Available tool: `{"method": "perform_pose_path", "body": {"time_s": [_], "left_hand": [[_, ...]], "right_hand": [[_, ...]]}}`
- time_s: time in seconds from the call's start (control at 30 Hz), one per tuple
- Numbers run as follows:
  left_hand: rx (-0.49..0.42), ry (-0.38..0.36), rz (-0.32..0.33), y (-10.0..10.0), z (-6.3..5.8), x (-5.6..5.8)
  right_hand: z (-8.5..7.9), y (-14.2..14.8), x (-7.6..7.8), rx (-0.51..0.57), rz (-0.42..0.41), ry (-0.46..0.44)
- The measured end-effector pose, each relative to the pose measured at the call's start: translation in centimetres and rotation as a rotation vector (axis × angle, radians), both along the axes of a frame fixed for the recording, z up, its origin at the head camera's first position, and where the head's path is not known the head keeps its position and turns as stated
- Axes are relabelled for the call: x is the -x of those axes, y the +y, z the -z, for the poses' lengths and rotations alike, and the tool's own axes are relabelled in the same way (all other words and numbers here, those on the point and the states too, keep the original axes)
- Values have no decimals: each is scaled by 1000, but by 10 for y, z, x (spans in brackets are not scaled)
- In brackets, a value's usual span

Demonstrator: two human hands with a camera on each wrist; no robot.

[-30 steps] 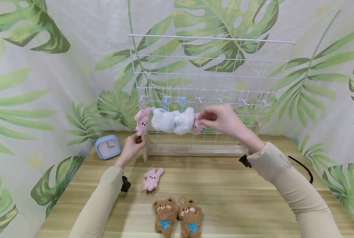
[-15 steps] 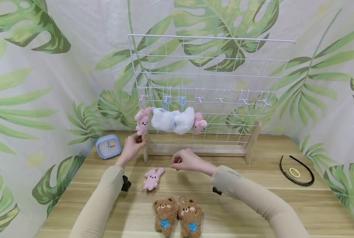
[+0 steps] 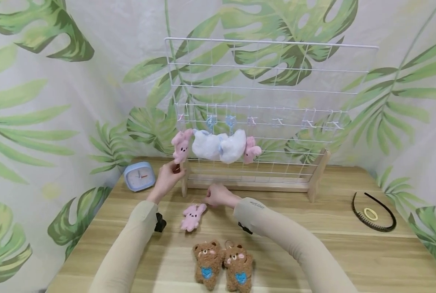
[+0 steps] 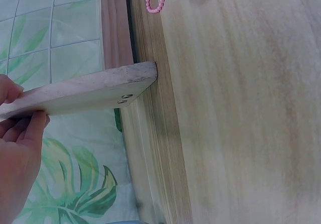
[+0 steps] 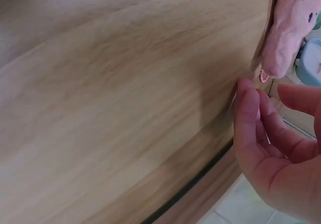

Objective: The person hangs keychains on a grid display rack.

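My left hand [image 3: 168, 179] grips the wooden end leg [image 4: 85, 91] of the white wire grid rack [image 3: 276, 86], thumb and fingers on opposite faces. My right hand [image 3: 219, 195] is low over the table beside a pink bunny plush [image 3: 193, 217] lying face up. In the right wrist view its fingers bend loosely and the thumb stands apart, with nothing held; the bunny's beaded loop [image 5: 264, 75] is just beyond the fingertips. On the rack hang a pink bunny [image 3: 181, 147] at the left, two white plushes [image 3: 233, 147] and another pink bunny [image 3: 252, 150].
Two brown bear plushes [image 3: 208, 260] lie side by side at the table's front. A blue clock [image 3: 139, 176] stands left of the rack. At the right lie a black headband [image 3: 380, 228] and a yellow ring [image 3: 370, 214]. Several hooks [image 3: 307, 123] at the rack's right carry no plush.
My right hand has come away from the right hanging bunny, down and left to the bunny on the table. The left hand keeps its grip on the leg. The head view has shifted slightly.
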State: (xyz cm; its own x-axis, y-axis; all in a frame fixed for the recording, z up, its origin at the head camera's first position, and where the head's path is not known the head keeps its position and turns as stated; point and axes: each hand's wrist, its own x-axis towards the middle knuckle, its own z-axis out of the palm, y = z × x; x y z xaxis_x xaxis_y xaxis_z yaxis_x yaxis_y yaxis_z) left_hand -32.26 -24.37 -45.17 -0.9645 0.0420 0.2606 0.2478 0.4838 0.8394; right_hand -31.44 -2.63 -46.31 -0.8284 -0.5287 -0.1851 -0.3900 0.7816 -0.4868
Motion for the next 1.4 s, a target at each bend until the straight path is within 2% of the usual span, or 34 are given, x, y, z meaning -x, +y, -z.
{"method": "perform_pose_path", "body": {"time_s": [0.33, 0.5, 0.7, 0.93, 1.07, 1.23, 1.4], "left_hand": [[-11, -10, -28, 2, -1, 0], [-28, -9, -18, 2, 0, 1], [-25, -1, -16, 4, -1, 1], [-24, 4, -10, 6, -2, 0], [-29, 8, 0, 6, -2, 0], [-30, 5, 3, 4, -1, -1], [-58, 5, 4, 2, 0, 1]], "right_hand": [[-1, -21, 5, -73, 93, -20], [-2, -26, 6, -82, 113, -54], [-6, -28, 9, -53, 146, -134], [-5, -29, 9, -41, 134, -64], [-4, -30, 9, -72, 112, -52], [-10, -25, 8, -64, 70, -127], [-17, -21, 6, 61, 71, -202]]}}
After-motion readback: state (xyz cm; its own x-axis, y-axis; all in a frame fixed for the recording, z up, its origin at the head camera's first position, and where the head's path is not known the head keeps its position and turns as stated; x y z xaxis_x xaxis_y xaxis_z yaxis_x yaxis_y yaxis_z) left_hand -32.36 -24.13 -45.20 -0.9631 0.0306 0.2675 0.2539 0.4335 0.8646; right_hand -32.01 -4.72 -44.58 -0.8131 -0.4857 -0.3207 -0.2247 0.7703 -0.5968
